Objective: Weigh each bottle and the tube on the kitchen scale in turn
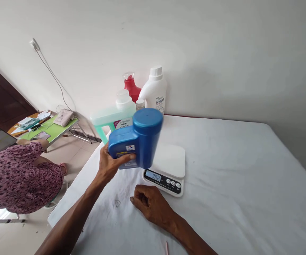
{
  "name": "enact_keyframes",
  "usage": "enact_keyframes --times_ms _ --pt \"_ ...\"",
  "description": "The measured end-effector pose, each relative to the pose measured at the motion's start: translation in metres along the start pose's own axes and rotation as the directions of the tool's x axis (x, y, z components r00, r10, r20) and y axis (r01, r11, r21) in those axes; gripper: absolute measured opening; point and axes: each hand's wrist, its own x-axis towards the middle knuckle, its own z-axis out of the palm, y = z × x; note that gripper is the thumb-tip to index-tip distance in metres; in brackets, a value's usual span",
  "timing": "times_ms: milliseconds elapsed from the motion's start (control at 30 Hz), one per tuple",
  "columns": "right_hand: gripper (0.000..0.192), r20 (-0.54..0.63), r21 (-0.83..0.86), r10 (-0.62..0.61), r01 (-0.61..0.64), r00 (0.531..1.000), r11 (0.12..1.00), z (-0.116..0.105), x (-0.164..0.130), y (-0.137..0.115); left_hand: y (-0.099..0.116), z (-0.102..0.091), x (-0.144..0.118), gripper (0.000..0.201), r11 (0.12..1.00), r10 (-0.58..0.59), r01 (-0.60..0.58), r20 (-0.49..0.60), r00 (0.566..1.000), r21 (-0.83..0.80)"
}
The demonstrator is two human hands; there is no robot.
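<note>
My left hand [111, 159] grips a blue plastic bottle [149, 138] with a wide round lid and a small logo label. The bottle is tilted and held up in front of the other bottles, covering the left part of a white digital kitchen scale [172, 161]. The scale's display [153, 176] appears to read 982. My right hand [150, 202] rests on the white cloth just in front of the scale, fingers curled in, with nothing visible in them.
Behind stand a green-tinted jug [102, 120], a red bottle [132, 88], a white detergent bottle [154, 88] and a small capped bottle [140, 103]. A pink stick [167, 248] lies at the front edge. To the left, a person in a patterned dress [22, 173] sits by a green table [53, 132].
</note>
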Motion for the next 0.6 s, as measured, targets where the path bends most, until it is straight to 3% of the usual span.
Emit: enact_keyframes --times_ms 100,200,400,600 --pt "0.029 -0.002 -0.001 -0.003 0.003 1.0 1.0 0.001 0.0 0.001 -0.013 -0.023 -0.01 0.047 0.999 0.005 0.0 -0.116 0.993 0.046" --pt "0.028 -0.007 0.0 -0.015 0.015 1.0 1.0 0.0 -0.001 0.0 -0.028 -0.033 -0.016 0.049 0.998 -0.038 0.045 -0.19 0.981 0.034" --pt "0.032 0.075 0.06 -0.016 0.011 0.997 0.998 -0.012 0.0 -0.015 -0.045 -0.036 -0.019 0.048 0.994 -0.102 0.109 -0.215 0.971 0.02" --pt "0.039 0.066 0.077 0.001 -0.006 0.998 0.997 -0.028 -0.004 -0.047 -0.048 -0.03 -0.016 0.047 0.995 -0.089 0.096 -0.22 0.972 0.022"
